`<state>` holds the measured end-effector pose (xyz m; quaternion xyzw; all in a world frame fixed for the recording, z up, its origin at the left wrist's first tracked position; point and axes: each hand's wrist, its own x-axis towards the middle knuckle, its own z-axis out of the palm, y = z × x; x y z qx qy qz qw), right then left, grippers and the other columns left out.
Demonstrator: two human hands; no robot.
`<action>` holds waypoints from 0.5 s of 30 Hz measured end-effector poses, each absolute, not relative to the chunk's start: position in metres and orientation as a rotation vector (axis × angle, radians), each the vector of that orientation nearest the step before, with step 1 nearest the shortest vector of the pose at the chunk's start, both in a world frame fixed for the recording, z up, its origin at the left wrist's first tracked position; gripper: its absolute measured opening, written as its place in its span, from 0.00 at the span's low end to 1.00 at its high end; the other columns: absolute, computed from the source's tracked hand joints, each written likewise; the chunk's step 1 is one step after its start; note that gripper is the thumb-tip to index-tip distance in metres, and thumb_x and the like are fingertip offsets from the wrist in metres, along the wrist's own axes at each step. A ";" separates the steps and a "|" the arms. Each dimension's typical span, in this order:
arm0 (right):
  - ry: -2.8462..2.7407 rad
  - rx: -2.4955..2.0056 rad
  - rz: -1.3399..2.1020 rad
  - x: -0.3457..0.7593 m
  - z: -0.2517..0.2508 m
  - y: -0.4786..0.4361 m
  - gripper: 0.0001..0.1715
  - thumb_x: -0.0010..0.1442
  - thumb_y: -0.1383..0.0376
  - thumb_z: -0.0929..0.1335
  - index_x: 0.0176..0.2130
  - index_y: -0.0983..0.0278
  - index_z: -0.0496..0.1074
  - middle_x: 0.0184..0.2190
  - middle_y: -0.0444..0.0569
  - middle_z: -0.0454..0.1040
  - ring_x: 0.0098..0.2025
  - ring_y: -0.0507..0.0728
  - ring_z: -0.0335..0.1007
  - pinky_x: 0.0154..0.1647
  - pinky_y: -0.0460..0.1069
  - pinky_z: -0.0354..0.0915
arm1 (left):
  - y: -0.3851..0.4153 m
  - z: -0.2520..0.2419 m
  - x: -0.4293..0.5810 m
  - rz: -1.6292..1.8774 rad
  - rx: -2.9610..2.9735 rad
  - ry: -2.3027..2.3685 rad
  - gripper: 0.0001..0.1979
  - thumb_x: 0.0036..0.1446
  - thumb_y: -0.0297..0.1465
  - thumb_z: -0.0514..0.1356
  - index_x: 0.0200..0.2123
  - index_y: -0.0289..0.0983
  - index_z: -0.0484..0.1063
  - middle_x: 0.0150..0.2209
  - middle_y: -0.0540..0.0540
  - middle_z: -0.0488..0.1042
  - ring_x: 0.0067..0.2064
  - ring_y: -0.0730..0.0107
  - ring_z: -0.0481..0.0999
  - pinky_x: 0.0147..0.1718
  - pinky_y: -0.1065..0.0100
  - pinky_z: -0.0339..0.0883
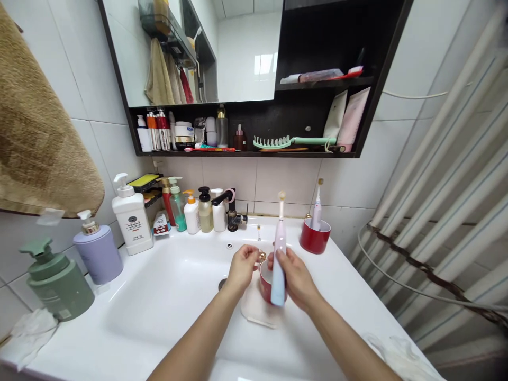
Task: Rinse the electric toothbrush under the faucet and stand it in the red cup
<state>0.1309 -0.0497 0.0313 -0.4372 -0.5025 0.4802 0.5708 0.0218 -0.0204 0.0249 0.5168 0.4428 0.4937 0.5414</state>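
Observation:
In my right hand (296, 275) is an electric toothbrush (279, 238), upright with its brush head on top, pink above and fading to pale blue at the base. Behind it is a red cup (266, 280) with a pale inside and a gold handle, partly covered by the brush. My left hand (244, 267) is closed, with thumb and fingers pinched at the cup's gold handle. A pale cloth (260, 312) shows below the cup, over the sink (166, 296); what holds it is hidden.
A second red cup (315, 238) with another electric toothbrush (317, 209) stands at the back right. The black faucet (232, 209) rises behind the sink. Several pump bottles (133, 222) line the left and back. Overhead hangs a dark mirror cabinet (246, 153); pipes (440, 222) run along the right.

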 end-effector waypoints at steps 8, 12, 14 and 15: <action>-1.244 -1.203 0.866 0.154 0.020 -0.007 0.14 0.43 0.58 0.61 0.29 0.66 0.61 0.24 0.45 0.67 0.27 0.51 0.61 0.27 0.45 0.58 | -0.032 -0.023 0.039 0.978 1.917 1.308 0.12 0.31 0.22 0.57 0.26 0.37 0.66 0.47 0.44 0.57 0.47 0.62 0.56 0.43 0.66 0.49; -1.337 -1.290 0.842 0.158 0.002 -0.006 0.13 0.43 0.59 0.61 0.25 0.67 0.65 0.19 0.43 0.66 0.22 0.50 0.60 0.23 0.45 0.57 | -0.026 -0.027 0.045 0.979 1.944 1.281 0.06 0.33 0.20 0.56 0.19 0.35 0.64 0.46 0.42 0.58 0.45 0.62 0.59 0.41 0.65 0.51; -1.369 -1.328 0.824 0.161 -0.002 -0.004 0.13 0.43 0.59 0.61 0.25 0.67 0.65 0.18 0.43 0.66 0.21 0.50 0.60 0.22 0.45 0.56 | -0.021 -0.024 0.046 0.989 1.951 1.275 0.06 0.33 0.20 0.56 0.18 0.35 0.63 0.45 0.43 0.59 0.44 0.63 0.60 0.41 0.65 0.51; -1.384 -1.346 0.814 0.163 -0.002 -0.003 0.13 0.43 0.59 0.60 0.24 0.68 0.65 0.18 0.43 0.66 0.21 0.50 0.60 0.21 0.45 0.56 | -0.019 -0.021 0.047 1.001 1.960 1.270 0.07 0.33 0.20 0.56 0.18 0.35 0.63 0.44 0.44 0.60 0.44 0.63 0.60 0.41 0.65 0.51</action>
